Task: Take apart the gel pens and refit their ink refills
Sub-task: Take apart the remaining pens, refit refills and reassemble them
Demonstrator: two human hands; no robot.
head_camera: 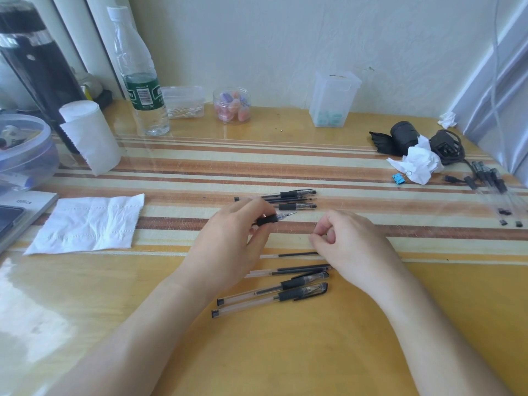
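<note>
Now L hand [228,238] holds pen [275,218]; R hand [343,241] curled.

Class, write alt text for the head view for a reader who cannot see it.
A person's left hand holds a gel pen by its black grip over a striped mat; the right hand is curled beside it. More pens and loose refills lie on the table around them.

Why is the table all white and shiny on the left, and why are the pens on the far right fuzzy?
Head view: light glares off the glossy table there. Head view, far edge: the wide lens blurs those pens.
</note>
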